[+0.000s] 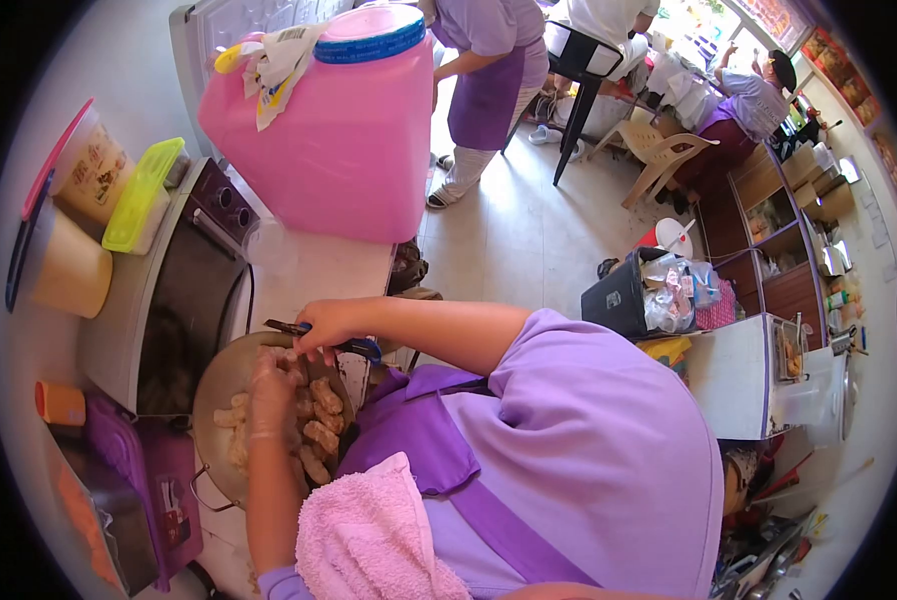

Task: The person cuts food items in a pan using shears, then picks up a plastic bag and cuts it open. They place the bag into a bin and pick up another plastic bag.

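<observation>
My right hand (327, 326) is closed around a pair of scissors (371, 350) with dark blades and a blue-and-black handle, above the far rim of a wide round pan (209, 395). My left hand (275, 385), in a clear plastic glove, reaches over the pan just beside the scissors. Its fingers are closed on a pale piece of food, partly hidden by the hand. Several light-brown, lumpy food pieces (322, 436) lie in the pan below, some covered by my left forearm.
A countertop oven (184, 300) stands beyond the pan, next to lidded tubs (69, 260). A big pink container (319, 140) stands at the upper left. A purple plastic bin (174, 500) is at the lower left. A black bin (614, 298) holds plastic bags. People are in the background.
</observation>
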Available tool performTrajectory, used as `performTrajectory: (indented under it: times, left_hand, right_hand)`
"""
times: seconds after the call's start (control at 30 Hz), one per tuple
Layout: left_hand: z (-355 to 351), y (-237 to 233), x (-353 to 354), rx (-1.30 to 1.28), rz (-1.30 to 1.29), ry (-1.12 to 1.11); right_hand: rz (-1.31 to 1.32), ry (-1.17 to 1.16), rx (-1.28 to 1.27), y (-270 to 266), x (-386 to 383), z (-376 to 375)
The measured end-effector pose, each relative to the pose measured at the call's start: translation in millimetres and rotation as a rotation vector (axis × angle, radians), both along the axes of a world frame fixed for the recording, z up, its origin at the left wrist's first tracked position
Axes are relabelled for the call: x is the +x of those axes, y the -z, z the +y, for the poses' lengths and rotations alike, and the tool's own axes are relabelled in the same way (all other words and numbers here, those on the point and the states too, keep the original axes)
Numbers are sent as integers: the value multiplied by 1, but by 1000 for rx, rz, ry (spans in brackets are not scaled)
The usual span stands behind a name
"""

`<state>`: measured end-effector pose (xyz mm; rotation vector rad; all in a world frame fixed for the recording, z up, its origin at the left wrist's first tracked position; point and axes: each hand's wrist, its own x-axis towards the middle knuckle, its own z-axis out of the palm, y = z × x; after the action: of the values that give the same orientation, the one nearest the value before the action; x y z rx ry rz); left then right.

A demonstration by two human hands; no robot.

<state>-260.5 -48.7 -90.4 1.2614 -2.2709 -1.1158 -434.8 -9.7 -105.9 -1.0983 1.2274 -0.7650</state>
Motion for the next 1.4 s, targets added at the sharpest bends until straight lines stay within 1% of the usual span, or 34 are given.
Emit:
performTrajectory:
  times: [0.07,0.1,0.13,0.17,0.27,0.3,0.37,0.4,0.47,0.5,0.57,0.6,0.67,0.7,0.77,0.8,0.87,0.9,0.93,0.97,1.0,1.03,1.07,1.1,1.13,1.2,1.27,1.3,1.37,1.4]
  left_hand:
    - [2,-10,0,145,43,-48]
    - [-4,1,4,145,42,-49]
    - [-16,23,11,-64,-103,19]
    - [-23,34,16,-274,-249,87]
    - [-12,9,13,-226,-229,108]
    - [-14,12,16,-226,-230,106]
    - [-22,18,22,-279,-283,21]
    - [-24,14,25,-282,-286,19]
    - [-23,-1,34,149,84,-87]
    - [-24,-4,40,150,84,-92]
    - [-31,-6,56,478,514,-227]
    - [-33,-7,63,478,516,-233]
    - [-35,-9,74,786,988,-268]
    - [-36,-10,80,783,993,-274]
    - [-37,-11,91,1229,1367,68]
    - [-33,-9,93,1225,1370,66]
    - [-23,-3,94,1285,1483,-56]
    - [-24,7,93,1278,1486,-64]
    - [-24,20,93,1271,1559,-14]
    - [-23,28,101,1251,1633,22]
    - [-13,16,98,1314,1648,95]
    - [-10,15,99,1358,1628,-1]
    - [-10,17,102,1396,1618,-103]
    - [-8,16,102,1423,1627,-41]
    - [-5,16,101,1447,1633,23]
    - [-1,19,100,1483,1638,41]
    - [2,25,93,1325,1502,-207]
    - [4,26,91,1300,1521,-245]
    - [8,25,84,1209,1443,-439]
    - [12,21,79,1196,1458,-459]
  right_hand:
    - [-2,-3,4,-1,0,-1]
    - [-3,-7,9,-2,1,-1]
    - [-4,-11,11,-2,3,-1]
    - [4,-9,9,-2,4,-1]
    - [24,-24,-4,-2,6,-2]
    - [32,-36,-15,-2,7,-3]
    - [28,-41,-7,-2,8,-2]
    - [24,-42,1,-3,8,-3]
    - [-25,-30,9,-4,9,-1]
    - [-73,-16,23,-5,10,0]
    - [-89,-20,17,-7,11,2]
    - [-105,-22,10,-8,12,2]
    - [-106,-34,15,-11,12,2]
    - [-109,-40,19,-12,12,1]
    - [-126,-53,30,-9,15,0]
    - [-146,-57,43,-8,17,-1]
    - [-151,-58,31,-8,21,-2]
    - [-158,-59,20,-9,24,-2]
    - [-167,-76,22,-10,25,-3]
    - [-76,-59,20,-11,26,-4]
    - [8,-59,20,-10,29,-6]
    - [111,-117,-13,-8,29,-10]
    - [194,-112,-43,-12,31,-10]
    - [199,-70,-62,-20,36,-8]
    - [272,-129,-120,-33,37,-7]
    - [162,-104,-168,-36,44,-6]
    - [143,-73,-219,-26,52,-10]
    - [128,-110,-214,-27,57,-10]
    - [274,-155,-254,-41,66,-9]
    - [313,-162,-233,-47,74,-7]
